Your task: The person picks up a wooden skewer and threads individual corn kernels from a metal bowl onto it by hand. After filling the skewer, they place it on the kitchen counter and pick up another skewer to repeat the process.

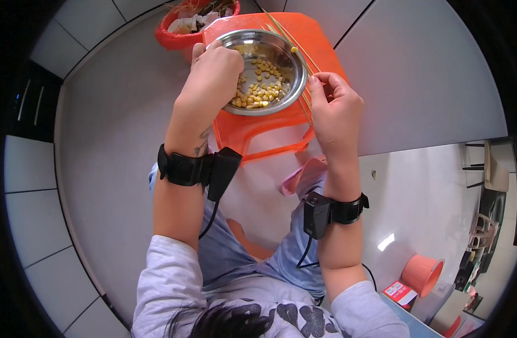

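A stainless steel bowl (301, 84) with loose yellow corn kernels (262, 93) sits on an orange plastic stool (303, 22). My left hand (213, 73) is over the bowl's left side, its fingers curled; the fingertips are hidden, so what they hold cannot be seen. Just right of the rim, my right hand (336, 104) pinches a thin wooden skewer between thumb and index finger. A single corn kernel (294, 49) shows by the bowl's upper right rim, at or against the skewer. Several more wooden skewers (281, 25) lie beside the bowl, partly hidden by it.
A red-lined bin (174, 39) with scraps stands behind the stool at left. To the right is a grey panel (422, 73). Farther away on the floor are a pink bucket (419, 274) and a red-and-white box (399, 293). Black wrist devices with cables are strapped to both forearms.
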The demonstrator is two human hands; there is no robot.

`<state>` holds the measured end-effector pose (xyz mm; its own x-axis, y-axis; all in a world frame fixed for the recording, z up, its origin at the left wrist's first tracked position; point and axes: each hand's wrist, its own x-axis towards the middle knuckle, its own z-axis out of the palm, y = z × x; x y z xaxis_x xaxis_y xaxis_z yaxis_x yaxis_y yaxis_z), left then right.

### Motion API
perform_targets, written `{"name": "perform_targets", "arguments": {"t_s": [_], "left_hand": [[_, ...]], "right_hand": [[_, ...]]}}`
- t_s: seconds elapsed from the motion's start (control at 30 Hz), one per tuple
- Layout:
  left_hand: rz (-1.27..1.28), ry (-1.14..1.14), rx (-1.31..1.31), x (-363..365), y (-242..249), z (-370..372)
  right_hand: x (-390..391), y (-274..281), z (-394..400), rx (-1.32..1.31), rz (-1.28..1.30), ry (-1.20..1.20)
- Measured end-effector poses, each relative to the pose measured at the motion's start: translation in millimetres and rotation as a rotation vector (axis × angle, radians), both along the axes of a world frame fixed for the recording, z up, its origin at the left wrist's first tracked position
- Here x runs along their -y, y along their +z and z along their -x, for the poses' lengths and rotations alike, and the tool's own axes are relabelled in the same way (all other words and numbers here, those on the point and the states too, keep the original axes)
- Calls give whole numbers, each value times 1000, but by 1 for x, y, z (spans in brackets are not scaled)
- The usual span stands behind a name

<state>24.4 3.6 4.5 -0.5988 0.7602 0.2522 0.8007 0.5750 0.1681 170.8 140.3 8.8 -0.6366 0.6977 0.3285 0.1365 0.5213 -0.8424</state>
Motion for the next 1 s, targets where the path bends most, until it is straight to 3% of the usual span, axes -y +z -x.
{"name": "perform_targets", "arguments": {"t_s": [0.17,0.3,0.4,0.47,0.5,0.57,0.6,1.0], "left_hand": [[-93,-2,153,-2,-6,5],[-67,-60,91,-3,-9,9],[-214,-122,110,-2,-9,15],[-572,-90,337,0,-4,19],[-572,-89,334,2,-4,24],[-844,-20,623,7,-3,34],[-908,9,619,7,0,32],[-1018,8,592,4,3,27]], "right_hand": [[-1,1,-2,-1,-2,-2],[-1,1,-2,-8,-9,13],[-2,0,-2,-4,-3,30],[-3,-1,-3,-3,-1,44],[-2,-2,-3,-20,28,62],[-1,-1,-4,-38,57,83],[0,-1,-5,-33,109,114],[6,0,-6,-1,129,207]]}}
